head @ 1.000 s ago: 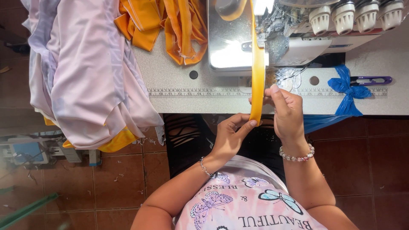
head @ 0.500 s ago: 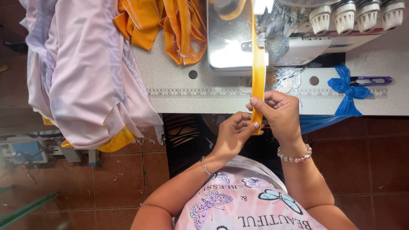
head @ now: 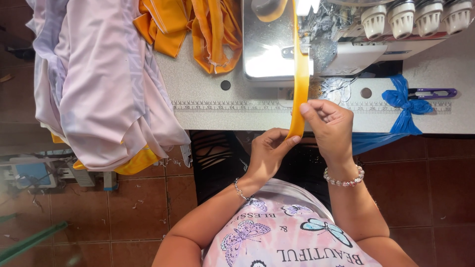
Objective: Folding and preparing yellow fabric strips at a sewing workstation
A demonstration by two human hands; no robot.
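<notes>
Both the left hand and right hand pinch the yellow strip, which runs up to the sewing machine beyond; uneven pull would likely skew its feed

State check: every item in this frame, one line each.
yellow strip: taut, running from the machine to both hands
left hand: pinching the strip's lower end
right hand: pinching the strip just above
sewing machine: strip fed under it
pink fabric: heaped, draped over the table edge
snips: lying closed
</notes>
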